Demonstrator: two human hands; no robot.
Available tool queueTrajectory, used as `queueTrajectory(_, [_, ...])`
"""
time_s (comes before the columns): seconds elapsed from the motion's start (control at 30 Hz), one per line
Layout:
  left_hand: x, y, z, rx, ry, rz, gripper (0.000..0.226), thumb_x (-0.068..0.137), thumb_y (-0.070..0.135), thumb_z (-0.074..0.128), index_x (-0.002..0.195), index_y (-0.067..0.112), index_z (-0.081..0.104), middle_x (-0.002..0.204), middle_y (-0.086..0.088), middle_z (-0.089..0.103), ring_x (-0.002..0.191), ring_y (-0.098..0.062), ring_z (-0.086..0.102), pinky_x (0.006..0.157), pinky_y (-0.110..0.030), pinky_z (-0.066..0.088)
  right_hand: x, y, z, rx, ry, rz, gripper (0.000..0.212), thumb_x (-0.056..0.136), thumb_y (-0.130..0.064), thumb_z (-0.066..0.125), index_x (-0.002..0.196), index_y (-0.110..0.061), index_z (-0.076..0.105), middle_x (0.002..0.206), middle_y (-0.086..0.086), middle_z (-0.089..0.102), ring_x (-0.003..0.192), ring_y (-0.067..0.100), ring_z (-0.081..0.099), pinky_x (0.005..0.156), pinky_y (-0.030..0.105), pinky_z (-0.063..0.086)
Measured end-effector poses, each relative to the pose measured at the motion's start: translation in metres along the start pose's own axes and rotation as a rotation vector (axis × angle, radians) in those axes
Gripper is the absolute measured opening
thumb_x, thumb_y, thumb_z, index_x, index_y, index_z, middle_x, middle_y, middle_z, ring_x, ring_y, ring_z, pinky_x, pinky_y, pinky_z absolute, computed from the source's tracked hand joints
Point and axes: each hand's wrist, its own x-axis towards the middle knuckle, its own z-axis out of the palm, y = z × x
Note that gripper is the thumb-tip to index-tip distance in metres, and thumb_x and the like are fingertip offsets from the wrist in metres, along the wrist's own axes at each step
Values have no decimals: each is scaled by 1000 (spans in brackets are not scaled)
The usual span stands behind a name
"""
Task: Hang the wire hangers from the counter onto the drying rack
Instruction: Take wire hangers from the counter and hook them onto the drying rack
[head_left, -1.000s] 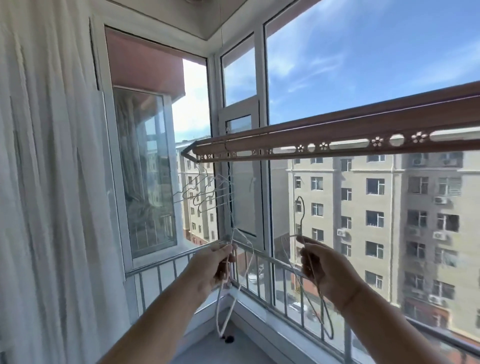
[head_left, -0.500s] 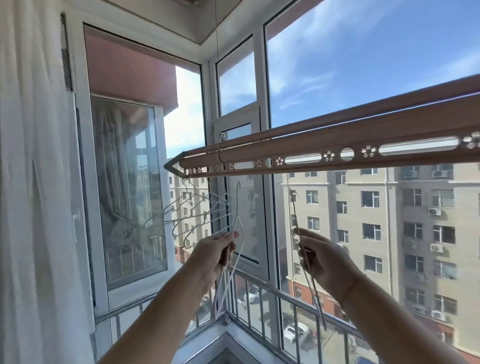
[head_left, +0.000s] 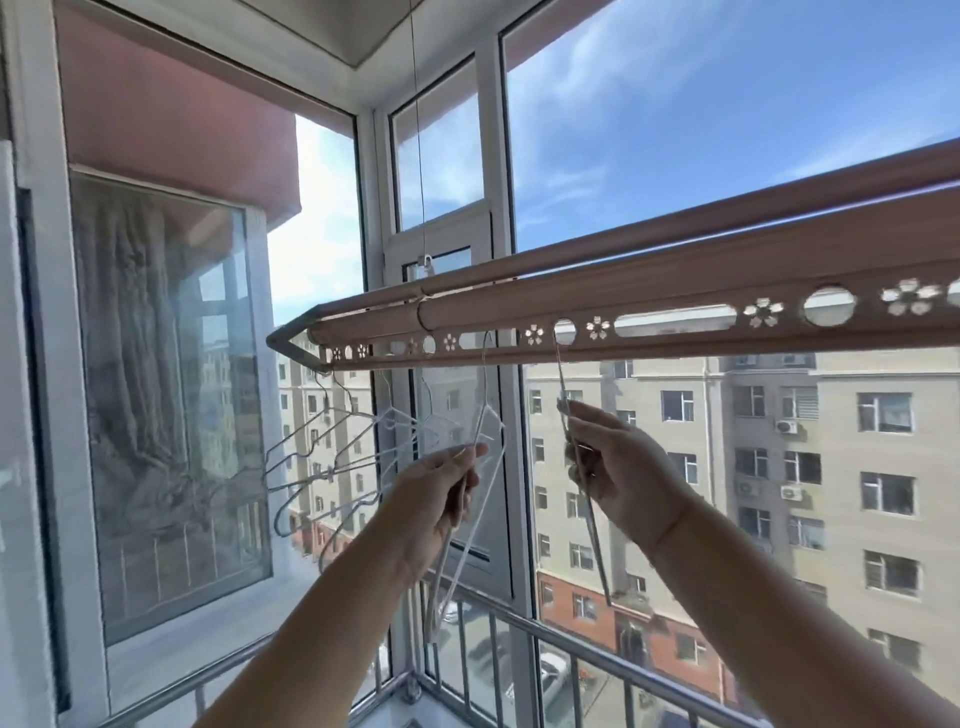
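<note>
Both hangers are thin, bent wire: light, springy, and likely to twist or swing if taken by one end. The best hold is high up, at the neck or shoulder just under the hook, so the hook can be steered.

The left hand (head_left: 436, 493) has its grip closed in a pinch on the shoulder of the white wire hanger (head_left: 488, 410). That hanger's hook reaches up to a long slot in the brownish-pink metal drying rack rail (head_left: 675, 291), which is punched with round, slotted and flower-shaped holes. The right hand (head_left: 623, 467) has its grip clamped on the upper part of the dark grey wire hanger (head_left: 597, 551), whose hook meets a round hole further right along the rail. Whether either hook is fully seated I cannot tell. Several more pale wire hangers (head_left: 332, 457) already hang in a cluster near the rail's left end. The bench is out of view.

Half a second ago both hands were lower, with the hook tips short of the rail. Now both arms are raised and the hooks are level with the punched holes. The view has also tilted upward.
</note>
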Motion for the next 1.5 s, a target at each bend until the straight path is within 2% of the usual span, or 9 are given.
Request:
queueTrajectory(0.13, [22, -3, -5, 17, -66, -15, 25, 96, 9, 44, 112, 0, 61, 51, 5, 55, 37, -1, 40, 38, -13, 33, 8, 2, -1, 34, 60, -33, 30, 91, -1, 48, 116, -8, 62, 71, 2, 51, 61, 10, 45, 52, 20, 35])
queueTrajectory(0.27, [41, -11, -8, 3, -81, -60, 25, 95, 8, 44, 110, 3, 64, 89, -9, 62, 51, -5, 46, 41, -14, 36, 12, 10, -8, 22, 151, -32, 29, 91, 0, 47, 115, -7, 62, 73, 3, 52, 64, 12, 46, 55, 21, 35])
queueTrajectory(0.43, [55, -23, -12, -113, -146, -111, 20, 93, 10, 51, 104, 4, 66, 63, -2, 58, 51, -8, 45, 46, -17, 36, 12, 19, -16, 7, 220, -23, 29, 90, 0, 49, 116, -5, 61, 72, 3, 52, 64, 12, 46, 55, 21, 38])
queueTrajectory(0.8, [51, -50, -45, -57, -119, -132, 31, 87, 29, 57, 105, 5, 65, 83, -5, 61, 78, -17, 50, 70, -28, 39, 1, 31, -27, -92, 285, -77, 18, 91, -12, 46, 91, -14, 63, 71, 2, 54, 63, 12, 49, 59, 25, 38])
queueTrajectory(0.97, [36, -91, -65, -16, -156, -210, 19, 89, 25, 54, 94, 9, 64, 82, -5, 59, 76, -16, 51, 66, -29, 39, -29, 58, -62, -205, 415, -108, 17, 91, -7, 48, 91, -18, 62, 74, 0, 55, 67, 13, 50, 57, 21, 38])
queueTrajectory(1.07, [26, -129, -66, 3, -235, -337, 21, 90, 22, 55, 97, 6, 65, 82, -5, 60, 73, -16, 51, 65, -28, 39, -55, 82, -91, -357, 453, -69, 18, 85, -8, 57, 102, -14, 61, 80, 1, 58, 74, 14, 52, 63, 24, 40])
queueTrajectory(1.2, [8, -180, -35, 138, -427, -431, 24, 92, 22, 54, 106, 7, 65, 91, -7, 66, 82, -18, 58, 73, -29, 44, -102, 102, -123, -594, 474, -4, 57, 70, -24, 69, 123, -13, 54, 107, 8, 61, 98, 18, 58, 71, 20, 44])
queueTrajectory(1.33, [-17, -215, 23, 229, -612, -419, 31, 89, 24, 61, 118, 14, 60, 108, -4, 68, 97, -17, 62, 84, -31, 45, -150, 113, -154, -722, 580, 43, 58, 75, -21, 74, 127, -18, 49, 117, 6, 55, 111, 21, 53, 85, 26, 49])
queueTrajectory(1.5, [-69, -234, 113, 297, -887, -330, 37, 88, 18, 63, 123, 13, 56, 115, -4, 65, 100, -11, 61, 73, -14, 46, -227, 93, -194, -850, 727, 44, 60, 81, -17, 69, 135, -15, 42, 121, 1, 48, 114, 14, 46, 92, 24, 37])
